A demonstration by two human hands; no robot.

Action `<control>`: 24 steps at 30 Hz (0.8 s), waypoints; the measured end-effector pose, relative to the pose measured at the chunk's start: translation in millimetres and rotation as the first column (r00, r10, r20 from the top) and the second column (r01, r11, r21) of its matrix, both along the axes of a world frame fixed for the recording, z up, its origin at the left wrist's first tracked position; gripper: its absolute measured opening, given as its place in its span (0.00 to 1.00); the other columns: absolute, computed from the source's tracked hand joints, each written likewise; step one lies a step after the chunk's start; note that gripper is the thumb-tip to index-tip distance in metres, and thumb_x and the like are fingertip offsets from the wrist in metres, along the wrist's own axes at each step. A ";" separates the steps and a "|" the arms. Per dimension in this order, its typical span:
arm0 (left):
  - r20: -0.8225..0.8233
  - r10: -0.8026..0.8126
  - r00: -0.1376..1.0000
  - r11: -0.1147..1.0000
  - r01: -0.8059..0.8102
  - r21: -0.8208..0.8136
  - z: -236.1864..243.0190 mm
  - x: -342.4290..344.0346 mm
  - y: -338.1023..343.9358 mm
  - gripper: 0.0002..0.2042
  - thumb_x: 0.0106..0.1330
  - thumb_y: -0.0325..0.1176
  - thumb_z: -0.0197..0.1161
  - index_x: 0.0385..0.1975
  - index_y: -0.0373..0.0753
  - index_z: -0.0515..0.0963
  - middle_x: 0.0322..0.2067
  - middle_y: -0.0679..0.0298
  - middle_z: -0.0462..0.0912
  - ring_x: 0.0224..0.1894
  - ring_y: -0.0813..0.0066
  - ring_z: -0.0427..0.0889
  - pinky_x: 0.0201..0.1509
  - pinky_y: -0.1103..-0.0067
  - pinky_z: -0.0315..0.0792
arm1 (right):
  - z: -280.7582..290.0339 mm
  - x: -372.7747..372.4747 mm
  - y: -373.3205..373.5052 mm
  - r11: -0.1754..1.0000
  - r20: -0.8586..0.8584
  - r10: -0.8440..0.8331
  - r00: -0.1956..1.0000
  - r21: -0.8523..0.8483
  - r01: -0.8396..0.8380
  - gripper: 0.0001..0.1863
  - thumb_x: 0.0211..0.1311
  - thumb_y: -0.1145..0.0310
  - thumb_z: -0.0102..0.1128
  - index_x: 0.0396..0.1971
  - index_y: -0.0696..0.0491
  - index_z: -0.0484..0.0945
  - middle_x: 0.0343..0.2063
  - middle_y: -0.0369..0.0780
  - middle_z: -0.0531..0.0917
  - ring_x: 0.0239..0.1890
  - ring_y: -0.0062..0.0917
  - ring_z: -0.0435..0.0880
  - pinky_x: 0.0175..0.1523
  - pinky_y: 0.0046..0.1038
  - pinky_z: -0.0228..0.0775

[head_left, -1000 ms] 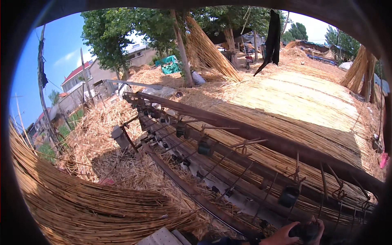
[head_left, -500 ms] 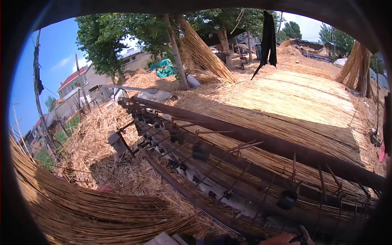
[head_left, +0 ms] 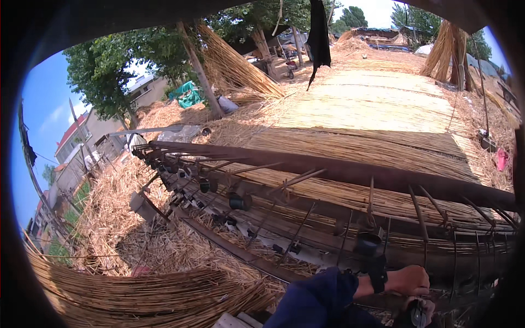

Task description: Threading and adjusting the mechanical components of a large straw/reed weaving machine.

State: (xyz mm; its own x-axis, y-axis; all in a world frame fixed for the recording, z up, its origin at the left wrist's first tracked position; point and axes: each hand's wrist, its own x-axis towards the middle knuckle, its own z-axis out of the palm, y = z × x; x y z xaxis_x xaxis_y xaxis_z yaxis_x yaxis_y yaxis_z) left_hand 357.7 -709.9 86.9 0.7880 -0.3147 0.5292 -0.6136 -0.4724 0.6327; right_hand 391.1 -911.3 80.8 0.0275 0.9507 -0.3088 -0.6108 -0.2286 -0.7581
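My left hand (head_left: 411,280) reaches in from the lower edge, out of a dark blue sleeve with a black strap at the wrist. Its fingers are curled closed beside the lower bars of a long rusty metal frame (head_left: 339,170); whatever they grip is hidden. Just below it, at the bottom edge, is my right hand (head_left: 428,307), mostly covered by a dark object with a round shiny part, so its fingers cannot be read. Thin upright rods (head_left: 455,265) and a dark cup-shaped weight (head_left: 368,242) hang near the hands. Reeds lie in a woven-looking sheet (head_left: 377,117) beyond the frame.
A thick bundle of loose reeds (head_left: 142,295) lies at lower left. Straw litter (head_left: 117,218) covers ground beside the frame. Tall reed bundles (head_left: 235,63) lean on trees, with another (head_left: 445,54) at far right. A black cloth strip (head_left: 318,41) hangs overhead.
My left forearm and hand have come further into view from the lower edge, with the right hand beneath. The view has turned right, so the scene sits further left.
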 end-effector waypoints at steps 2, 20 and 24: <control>-0.159 -0.095 0.983 0.989 0.111 0.098 7.5 -5.5 1.5 0.14 0.58 0.38 0.54 0.16 0.35 0.73 0.17 0.55 0.73 0.25 0.54 0.73 0.27 0.66 0.65 | 8.1 4.3 -25.5 0.997 0.003 0.075 0.997 -0.028 -0.075 0.27 0.58 0.53 0.52 0.48 0.60 0.68 0.42 0.41 0.76 0.43 0.24 0.74 0.48 0.24 0.65; -0.378 -0.479 0.792 0.313 -0.248 -0.917 43.8 0.6 54.3 0.32 0.58 0.37 0.61 0.61 0.40 0.54 0.45 0.65 0.70 0.42 0.77 0.71 0.50 0.80 0.65 | 15.4 9.3 95.9 0.944 -0.006 -0.327 0.945 -0.059 0.326 0.16 0.60 0.70 0.50 0.48 0.57 0.67 0.42 0.39 0.74 0.46 0.22 0.73 0.51 0.25 0.67; -0.429 -0.369 0.825 0.310 -0.325 -0.893 40.6 5.9 28.1 0.34 0.59 0.35 0.61 0.63 0.43 0.49 0.45 0.63 0.70 0.44 0.76 0.71 0.50 0.80 0.65 | -58.9 40.2 144.6 0.844 0.094 -0.477 0.874 0.326 0.426 0.16 0.62 0.67 0.46 0.47 0.57 0.67 0.43 0.39 0.75 0.44 0.22 0.75 0.49 0.24 0.68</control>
